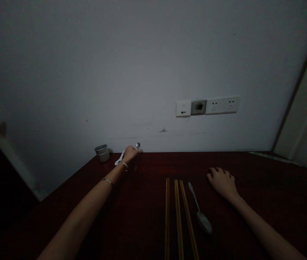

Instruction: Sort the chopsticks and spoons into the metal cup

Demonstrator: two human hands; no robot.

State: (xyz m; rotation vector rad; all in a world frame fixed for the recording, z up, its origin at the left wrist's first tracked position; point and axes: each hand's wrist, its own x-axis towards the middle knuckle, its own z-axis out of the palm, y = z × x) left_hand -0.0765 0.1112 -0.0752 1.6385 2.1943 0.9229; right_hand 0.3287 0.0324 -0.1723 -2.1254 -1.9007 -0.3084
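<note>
At the far edge of the dark red table, my left hand [129, 154] is closed on a small metal spoon [138, 145], whose round bowl points up by the wall. Partly behind that hand lies a white spoon-like piece [119, 159]; its far part is hidden. My right hand [223, 182] rests palm down on the tabletop with fingers apart, holding nothing. To its left a larger metal spoon [203, 221] lies with its bowl toward me. Beside this spoon are three pairs of wooden chopsticks [178, 216], laid lengthwise and slightly fanned.
A grey metal cup [102, 153] stands upright at the table's far left corner. The pale wall [142, 90] rises directly behind the table, bearing a strip of sockets and a switch [207, 106]. A thin flat strip [274, 157] lies at the far right edge.
</note>
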